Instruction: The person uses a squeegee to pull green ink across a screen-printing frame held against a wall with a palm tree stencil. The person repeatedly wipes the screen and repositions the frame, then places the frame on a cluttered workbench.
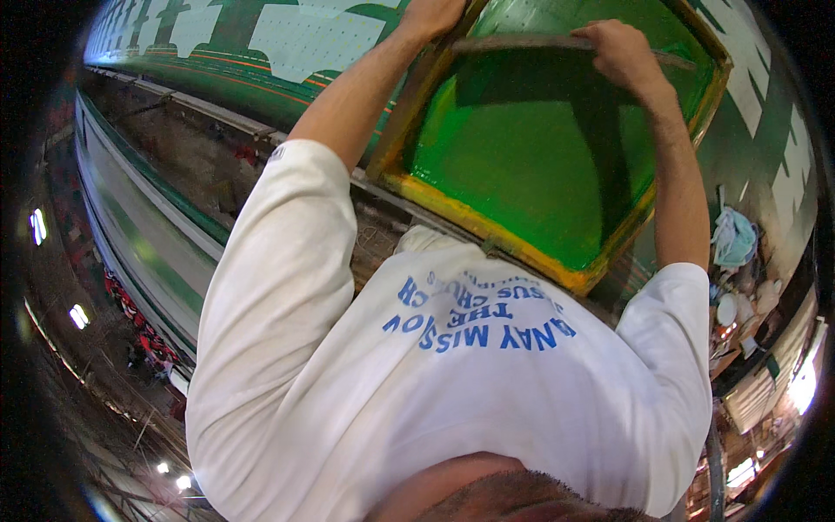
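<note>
partly, the far end of the yellow-edged frame (474, 228) is cut off by the view's upper edge, and the left hand (435, 16) is cropped there too, at the frame's left rim; whether its fingers grip that rim or only rest on it, i cannot tell. the right hand (622, 54) hides a stretch of the long bar (522, 42), and a dark shadow dims much of the green sheet (487, 157) inside the frame. blue lettering (500, 337) runs upside down across the white shirt (487, 391) on the frame's near side. the right hand is closed on the bar, which lies across the frame's far part, its left end near the left hand. left of the frame spreads a green-and-white patterned surface (317, 35); right of it, a pale blue cloth (735, 237) sits among blurred clutter.
</note>
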{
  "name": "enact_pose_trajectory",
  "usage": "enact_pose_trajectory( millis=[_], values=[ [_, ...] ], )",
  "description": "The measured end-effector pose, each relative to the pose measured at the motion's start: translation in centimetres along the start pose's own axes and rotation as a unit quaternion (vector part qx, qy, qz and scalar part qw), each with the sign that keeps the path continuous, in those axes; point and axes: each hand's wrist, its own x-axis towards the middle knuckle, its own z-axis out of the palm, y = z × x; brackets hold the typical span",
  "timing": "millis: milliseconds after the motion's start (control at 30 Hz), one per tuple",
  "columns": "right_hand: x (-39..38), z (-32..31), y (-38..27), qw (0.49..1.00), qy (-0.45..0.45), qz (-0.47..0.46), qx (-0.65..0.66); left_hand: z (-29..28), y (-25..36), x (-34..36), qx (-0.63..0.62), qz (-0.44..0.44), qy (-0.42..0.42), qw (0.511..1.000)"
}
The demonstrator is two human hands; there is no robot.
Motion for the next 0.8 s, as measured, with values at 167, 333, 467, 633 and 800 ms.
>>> enact_pose_trajectory(
  millis=[167,333,467,633,800],
  values=[
    [-3.9,1.6,-11.5,0.997,-0.013,-0.074,0.028,1.1,-0.3,1.3,0.055,0.043,0.005,0.998],
    [-9.6,2.3,-18.3,0.998,0.037,-0.018,0.049,2.0,-1.0,2.2,0.184,0.143,0.04,0.972],
    [-15.2,3.2,-23.8,0.985,-0.032,0.159,0.052,2.9,-1.2,3.2,0.184,0.164,0.054,0.968],
    [-20.3,5.5,-31.3,0.953,0.104,0.265,0.104,2.6,-0.2,3.7,0.174,0.149,0.013,0.973],
    [-21.1,6.4,-33.7,0.935,0.154,0.304,0.099,0.0,1.1,2.5,0.052,0.143,0.005,0.988]
  ],
)
